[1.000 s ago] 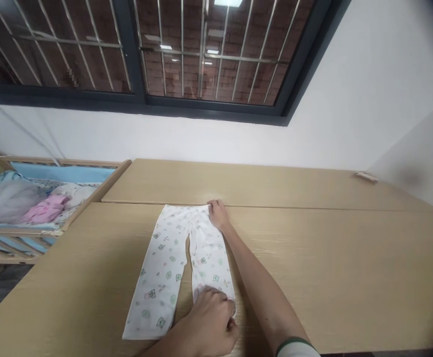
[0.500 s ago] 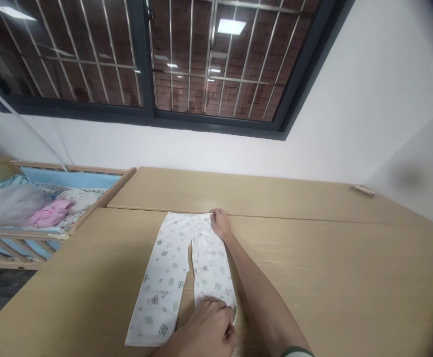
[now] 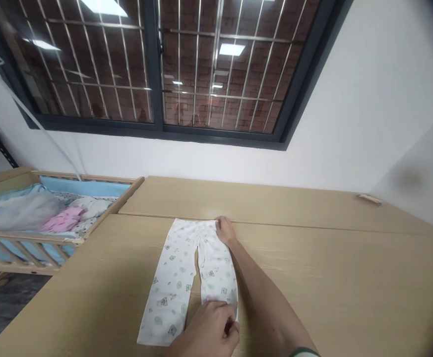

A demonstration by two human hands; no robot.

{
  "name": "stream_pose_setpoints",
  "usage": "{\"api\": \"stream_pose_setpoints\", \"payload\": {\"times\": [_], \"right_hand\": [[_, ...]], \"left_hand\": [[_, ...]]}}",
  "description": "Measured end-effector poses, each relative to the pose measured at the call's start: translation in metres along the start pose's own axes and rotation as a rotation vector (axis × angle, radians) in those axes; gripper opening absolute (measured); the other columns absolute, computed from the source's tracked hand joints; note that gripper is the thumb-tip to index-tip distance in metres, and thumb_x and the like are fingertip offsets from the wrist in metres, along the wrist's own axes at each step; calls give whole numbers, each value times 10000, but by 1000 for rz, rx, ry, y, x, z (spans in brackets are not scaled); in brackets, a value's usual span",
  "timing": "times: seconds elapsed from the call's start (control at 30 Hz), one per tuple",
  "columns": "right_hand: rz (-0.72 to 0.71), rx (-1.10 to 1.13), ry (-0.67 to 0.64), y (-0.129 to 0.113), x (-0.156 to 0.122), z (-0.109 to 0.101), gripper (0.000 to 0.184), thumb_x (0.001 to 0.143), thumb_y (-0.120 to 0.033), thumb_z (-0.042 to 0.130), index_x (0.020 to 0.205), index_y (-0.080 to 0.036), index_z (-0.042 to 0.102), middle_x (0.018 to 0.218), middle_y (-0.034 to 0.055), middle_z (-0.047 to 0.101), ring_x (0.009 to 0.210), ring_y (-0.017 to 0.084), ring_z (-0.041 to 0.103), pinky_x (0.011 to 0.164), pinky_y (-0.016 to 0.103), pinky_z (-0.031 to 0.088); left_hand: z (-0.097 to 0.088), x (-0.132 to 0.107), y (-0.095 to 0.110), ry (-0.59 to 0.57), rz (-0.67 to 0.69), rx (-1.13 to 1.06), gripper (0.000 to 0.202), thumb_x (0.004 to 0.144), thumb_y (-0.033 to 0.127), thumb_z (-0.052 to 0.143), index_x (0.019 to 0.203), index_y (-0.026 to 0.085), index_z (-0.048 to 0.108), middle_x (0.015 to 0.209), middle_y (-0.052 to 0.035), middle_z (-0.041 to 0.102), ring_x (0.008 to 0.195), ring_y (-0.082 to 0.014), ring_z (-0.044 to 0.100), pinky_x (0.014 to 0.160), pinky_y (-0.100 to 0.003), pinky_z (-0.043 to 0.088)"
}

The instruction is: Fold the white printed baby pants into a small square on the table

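A pair of white baby pants [image 3: 181,272] with small green and grey animal prints lies spread on the wooden table, waistband away from me and legs toward me. My right hand [image 3: 225,231] is at the right corner of the waistband, its fingers closed on the edge. Near the bottom of the right leg, my left hand [image 3: 212,327] is curled, thumb against fingers, gripping the cloth there. This hand hides the right leg's hem. The left leg lies flat with no hand on it.
The wooden tabletop [image 3: 331,282] reaches to the wall, with a seam across it. At left stands a wooden crib [image 3: 26,240] with blue lining, a pink cloth [image 3: 65,219] and white netting. A small flat object [image 3: 368,199] lies at the back right. A barred window [image 3: 219,74] is above.
The view has shifted, so the table, crib and pants appear slightly lower and further right. Both hands keep nearly the same places on the pants.
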State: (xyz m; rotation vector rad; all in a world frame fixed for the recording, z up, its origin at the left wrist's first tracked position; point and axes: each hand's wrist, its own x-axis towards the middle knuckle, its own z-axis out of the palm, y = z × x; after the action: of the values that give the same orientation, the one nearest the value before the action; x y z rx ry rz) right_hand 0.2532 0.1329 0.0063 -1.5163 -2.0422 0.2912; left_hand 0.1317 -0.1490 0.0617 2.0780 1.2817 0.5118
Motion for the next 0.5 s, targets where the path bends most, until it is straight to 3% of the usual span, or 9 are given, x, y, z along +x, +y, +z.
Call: {"api": "stream_pose_setpoints", "payload": {"times": [0.2,0.4,0.5], "right_hand": [[32,32,-49,-11,11,-12,209,916,-131,454,981,-156,652,989,76,689,979,181,622,887,280,453],[92,46,-121,-40,42,-32,116,812,-130,599,894,-164,674,857,45,716,806,165,646,703,229,470],[113,57,-151,-65,61,-33,126,754,-117,654,867,-159,689,860,42,730,795,153,654,670,202,460]], "left_hand": [[-6,-14,3,44,-52,-159,228,966,325,439,886,226,628,871,-13,692,877,-180,618,766,-269,433],[-16,-33,5,232,-65,-624,384,984,508,447,818,203,610,832,-41,730,846,-192,683,781,-260,506],[-19,-50,-4,344,-93,-714,437,962,586,466,786,208,599,822,-51,738,894,-218,712,815,-273,524]]}}
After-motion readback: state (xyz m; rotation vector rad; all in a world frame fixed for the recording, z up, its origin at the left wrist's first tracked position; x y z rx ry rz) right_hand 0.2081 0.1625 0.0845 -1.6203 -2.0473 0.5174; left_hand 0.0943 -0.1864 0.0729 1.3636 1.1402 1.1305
